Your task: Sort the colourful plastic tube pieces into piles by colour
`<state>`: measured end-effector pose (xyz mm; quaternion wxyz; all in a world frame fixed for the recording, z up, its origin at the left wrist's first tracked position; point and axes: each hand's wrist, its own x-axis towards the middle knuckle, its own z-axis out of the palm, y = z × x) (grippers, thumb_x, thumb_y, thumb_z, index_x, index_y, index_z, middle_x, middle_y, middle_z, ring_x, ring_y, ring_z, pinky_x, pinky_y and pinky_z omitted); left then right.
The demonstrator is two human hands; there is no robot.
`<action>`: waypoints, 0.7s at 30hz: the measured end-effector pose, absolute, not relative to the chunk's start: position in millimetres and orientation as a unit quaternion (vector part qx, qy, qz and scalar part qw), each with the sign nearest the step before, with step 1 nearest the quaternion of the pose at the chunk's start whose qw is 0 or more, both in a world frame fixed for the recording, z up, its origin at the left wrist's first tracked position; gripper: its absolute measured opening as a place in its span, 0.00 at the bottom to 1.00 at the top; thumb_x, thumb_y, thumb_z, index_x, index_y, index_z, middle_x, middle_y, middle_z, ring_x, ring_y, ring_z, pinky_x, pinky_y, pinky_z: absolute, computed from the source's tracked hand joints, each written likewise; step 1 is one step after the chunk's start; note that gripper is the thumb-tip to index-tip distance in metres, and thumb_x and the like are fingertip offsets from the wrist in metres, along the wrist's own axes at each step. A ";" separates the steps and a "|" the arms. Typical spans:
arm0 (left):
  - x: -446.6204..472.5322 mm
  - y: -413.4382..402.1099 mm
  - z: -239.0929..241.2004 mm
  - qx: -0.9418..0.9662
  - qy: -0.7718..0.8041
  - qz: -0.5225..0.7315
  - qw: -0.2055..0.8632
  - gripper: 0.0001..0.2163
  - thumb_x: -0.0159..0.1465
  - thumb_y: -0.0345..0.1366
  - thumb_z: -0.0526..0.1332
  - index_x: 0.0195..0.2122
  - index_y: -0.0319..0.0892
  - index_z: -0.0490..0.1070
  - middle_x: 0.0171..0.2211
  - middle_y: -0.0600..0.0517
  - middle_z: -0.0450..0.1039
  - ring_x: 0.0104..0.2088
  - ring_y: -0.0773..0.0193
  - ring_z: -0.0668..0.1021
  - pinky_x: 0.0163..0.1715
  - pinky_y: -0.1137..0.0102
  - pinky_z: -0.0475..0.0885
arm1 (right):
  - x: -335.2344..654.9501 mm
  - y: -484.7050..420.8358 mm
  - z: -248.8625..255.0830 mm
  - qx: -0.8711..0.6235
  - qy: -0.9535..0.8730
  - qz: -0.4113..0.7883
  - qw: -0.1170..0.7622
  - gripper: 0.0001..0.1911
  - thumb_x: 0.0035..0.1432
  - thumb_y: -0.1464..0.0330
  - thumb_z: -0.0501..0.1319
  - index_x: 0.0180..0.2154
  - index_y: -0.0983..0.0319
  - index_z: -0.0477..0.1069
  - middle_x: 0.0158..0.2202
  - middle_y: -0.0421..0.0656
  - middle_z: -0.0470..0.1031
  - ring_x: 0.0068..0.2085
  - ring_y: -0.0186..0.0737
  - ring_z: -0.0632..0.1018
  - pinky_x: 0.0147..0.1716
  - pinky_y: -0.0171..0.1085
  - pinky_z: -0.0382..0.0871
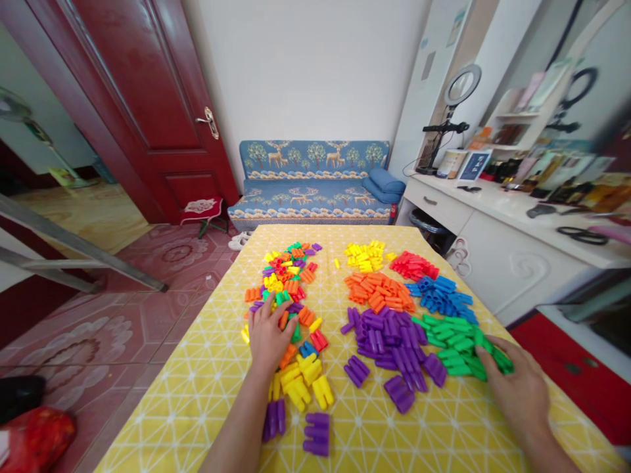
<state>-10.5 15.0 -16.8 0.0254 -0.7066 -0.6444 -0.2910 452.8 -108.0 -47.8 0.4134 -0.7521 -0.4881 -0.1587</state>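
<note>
Head view: the left hand point(271, 332) has its fingers spread apart over the mixed pile point(279, 284) near the table's left edge; whether a piece is gripped cannot be told. The right hand point(520, 381) curls, thumb apart from fingers, over the green pieces point(453, 335) by the right edge; its grip is partly hidden. Purple pieces point(387, 338) lie between the hands, with orange pieces point(379, 291), blue pieces point(440, 295), red pieces point(414, 265) and yellow pieces point(365, 255) toward the table's point(187, 401) far edge. Most green pieces lie with their long axes roughly crosswise, left to right.
</note>
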 end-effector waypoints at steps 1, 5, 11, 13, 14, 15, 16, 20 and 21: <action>-10.3 14.8 -16.8 -0.707 -0.644 -0.293 0.025 0.15 0.62 0.46 0.59 0.50 0.56 0.74 0.61 0.49 0.63 0.55 0.50 0.70 0.59 0.49 0.58 | 450.8 -108.7 -45.7 -0.749 -0.486 -0.164 0.420 0.21 0.55 0.48 0.55 0.39 0.53 0.74 0.43 0.51 0.76 0.47 0.58 0.76 0.48 0.56 0.68; -10.2 14.7 -17.9 -0.706 -0.641 -0.298 0.029 0.15 0.62 0.46 0.60 0.49 0.55 0.75 0.61 0.50 0.64 0.55 0.50 0.70 0.60 0.49 0.57 | 431.8 -107.1 -24.9 -0.708 -0.489 -0.202 0.468 0.14 0.58 0.54 0.57 0.37 0.54 0.76 0.47 0.53 0.75 0.50 0.57 0.75 0.53 0.55 0.64; -11.0 14.7 -18.4 -0.706 -0.644 -0.293 0.029 0.16 0.62 0.46 0.59 0.50 0.55 0.74 0.61 0.49 0.63 0.55 0.50 0.70 0.60 0.49 0.57 | 340.8 -86.9 12.7 -0.592 -0.603 -0.063 0.530 0.08 0.60 0.65 0.58 0.40 0.57 0.74 0.47 0.48 0.74 0.49 0.47 0.75 0.53 0.50 0.66; -11.1 14.8 -18.2 -0.706 -0.645 -0.291 0.029 0.16 0.62 0.47 0.59 0.50 0.55 0.74 0.61 0.50 0.63 0.55 0.50 0.70 0.59 0.49 0.57 | 297.4 -77.0 16.1 -0.553 -0.670 0.022 0.494 0.09 0.60 0.68 0.57 0.42 0.57 0.74 0.48 0.46 0.74 0.50 0.44 0.75 0.51 0.46 0.68; -11.1 14.9 -18.2 -0.706 -0.644 -0.291 0.029 0.16 0.62 0.47 0.59 0.50 0.55 0.74 0.62 0.49 0.63 0.55 0.50 0.70 0.59 0.49 0.57 | 276.0 -71.5 15.9 -0.538 -0.702 0.072 0.462 0.11 0.60 0.70 0.56 0.44 0.56 0.73 0.50 0.46 0.72 0.52 0.43 0.74 0.52 0.45 0.68; -11.0 15.0 -18.2 -0.706 -0.645 -0.291 0.030 0.16 0.62 0.47 0.59 0.50 0.55 0.74 0.62 0.49 0.63 0.55 0.50 0.70 0.59 0.49 0.57 | 255.6 -65.6 14.9 -0.519 -0.729 0.112 0.433 0.14 0.59 0.72 0.56 0.46 0.57 0.72 0.52 0.45 0.71 0.53 0.42 0.73 0.52 0.43 0.68; -11.0 15.1 -18.3 -0.706 -0.644 -0.292 0.031 0.16 0.62 0.47 0.59 0.50 0.55 0.74 0.62 0.49 0.62 0.55 0.50 0.70 0.59 0.49 0.57 | 236.9 -59.2 13.4 -0.504 -0.748 0.139 0.409 0.16 0.58 0.74 0.56 0.48 0.57 0.71 0.53 0.45 0.71 0.54 0.41 0.72 0.53 0.43 0.67; -10.6 15.0 -18.7 -0.707 -0.644 -0.291 0.033 0.17 0.62 0.47 0.60 0.51 0.55 0.73 0.63 0.49 0.62 0.56 0.50 0.70 0.60 0.49 0.57 | 182.6 -30.7 8.1 -0.500 -0.779 0.164 0.340 0.19 0.55 0.80 0.54 0.45 0.59 0.73 0.52 0.46 0.72 0.53 0.40 0.72 0.54 0.41 0.65; -10.6 14.9 -18.7 -0.706 -0.644 -0.291 0.032 0.17 0.62 0.47 0.60 0.51 0.55 0.74 0.63 0.49 0.61 0.56 0.50 0.70 0.59 0.49 0.57 | 174.1 -23.9 7.3 -0.513 -0.780 0.158 0.320 0.19 0.55 0.80 0.54 0.44 0.59 0.74 0.50 0.45 0.73 0.52 0.41 0.72 0.53 0.41 0.66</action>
